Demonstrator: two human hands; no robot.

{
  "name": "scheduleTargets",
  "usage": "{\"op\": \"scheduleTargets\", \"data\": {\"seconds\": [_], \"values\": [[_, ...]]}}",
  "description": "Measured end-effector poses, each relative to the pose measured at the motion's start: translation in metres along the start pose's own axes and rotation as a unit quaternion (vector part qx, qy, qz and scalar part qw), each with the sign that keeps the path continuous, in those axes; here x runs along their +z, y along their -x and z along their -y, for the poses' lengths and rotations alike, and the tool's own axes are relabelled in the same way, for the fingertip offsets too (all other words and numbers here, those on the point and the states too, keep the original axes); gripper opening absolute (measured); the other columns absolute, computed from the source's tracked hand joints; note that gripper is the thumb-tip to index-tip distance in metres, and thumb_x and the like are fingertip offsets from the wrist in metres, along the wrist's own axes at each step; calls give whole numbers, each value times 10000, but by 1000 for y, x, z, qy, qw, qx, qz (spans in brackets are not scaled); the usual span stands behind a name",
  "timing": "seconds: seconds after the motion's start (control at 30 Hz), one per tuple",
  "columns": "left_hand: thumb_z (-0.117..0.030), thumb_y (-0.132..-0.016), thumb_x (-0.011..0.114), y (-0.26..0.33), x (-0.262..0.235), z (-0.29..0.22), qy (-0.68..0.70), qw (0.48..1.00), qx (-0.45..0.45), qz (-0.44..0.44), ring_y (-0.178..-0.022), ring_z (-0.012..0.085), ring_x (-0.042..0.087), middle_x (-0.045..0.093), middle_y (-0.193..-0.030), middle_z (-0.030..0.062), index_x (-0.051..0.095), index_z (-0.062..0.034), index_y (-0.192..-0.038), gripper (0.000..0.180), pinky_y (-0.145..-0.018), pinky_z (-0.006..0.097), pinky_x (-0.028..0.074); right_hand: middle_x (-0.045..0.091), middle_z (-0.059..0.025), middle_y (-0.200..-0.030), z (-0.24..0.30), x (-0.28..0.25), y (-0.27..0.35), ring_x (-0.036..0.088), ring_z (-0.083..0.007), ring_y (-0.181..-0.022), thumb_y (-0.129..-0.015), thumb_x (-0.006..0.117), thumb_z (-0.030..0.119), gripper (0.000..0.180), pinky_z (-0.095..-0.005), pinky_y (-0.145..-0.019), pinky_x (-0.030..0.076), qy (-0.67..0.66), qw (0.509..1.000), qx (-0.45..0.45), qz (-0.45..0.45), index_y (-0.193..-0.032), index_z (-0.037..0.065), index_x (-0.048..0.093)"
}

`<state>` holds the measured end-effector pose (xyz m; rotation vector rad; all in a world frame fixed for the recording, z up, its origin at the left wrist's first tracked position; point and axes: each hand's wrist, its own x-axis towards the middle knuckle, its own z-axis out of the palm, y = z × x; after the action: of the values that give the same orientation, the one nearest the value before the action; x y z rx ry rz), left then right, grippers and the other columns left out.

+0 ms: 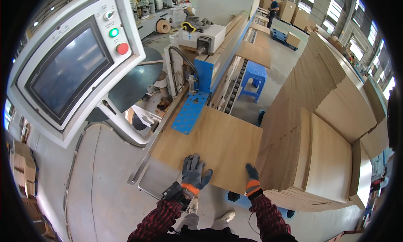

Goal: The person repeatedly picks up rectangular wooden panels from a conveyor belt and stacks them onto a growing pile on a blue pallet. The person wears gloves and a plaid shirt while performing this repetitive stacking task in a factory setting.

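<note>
Your gloved left hand (pixel 192 171) lies palm-down on the near part of a wood-toned panel (pixel 222 141), its fingers side by side and thumb spread away; your gloved right hand (pixel 252 173) is at the panel's right edge, whether clamped on it one cannot tell; the panel rests on a metal table (pixel 156 175) before you, its far left part under a blue perforated plate (pixel 189 116); a tall stack of boards (pixel 331 158) rises at right; a screened console (pixel 67 70) stands at left.
</note>
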<state>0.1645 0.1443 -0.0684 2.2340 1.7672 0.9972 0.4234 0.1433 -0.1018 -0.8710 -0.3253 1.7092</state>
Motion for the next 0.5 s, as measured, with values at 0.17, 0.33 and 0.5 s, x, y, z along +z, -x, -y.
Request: {"op": "scheduleTargets", "data": {"seconds": [0.17,0.33,0.5], "values": [[-387,-756,556,-30,21,7,-5,1000,22,6,-1115,414,379,434,-1190,238,570,-12,-911,406,-1013,480,218,587,-55,-1008,6,-9,-38,563,-177,-910,-835,572,242,328,-307,-808,455,171,974,-123,-87,-1088,34,547],[-410,-765,535,-76,56,13,-28,999,34,10,-1146,411,356,404,-1243,241,571,-19,-971,443,-1030,468,186,509,-80,-1180,40,-33,-105,467,-173,-1092,-867,517,228,402,-278,-943,355,215,968,-102,-82,-1195,0,478],[-467,-774,490,-119,74,19,-74,996,33,22,-1176,403,335,392,-1265,241,540,-35,-1083,534,-1029,467,191,204,-96,-1414,37,-22,-74,218,-230,-1293,-894,391,138,526,-325,-1078,138,426,822,-353,133,-1365,40,178]]}}
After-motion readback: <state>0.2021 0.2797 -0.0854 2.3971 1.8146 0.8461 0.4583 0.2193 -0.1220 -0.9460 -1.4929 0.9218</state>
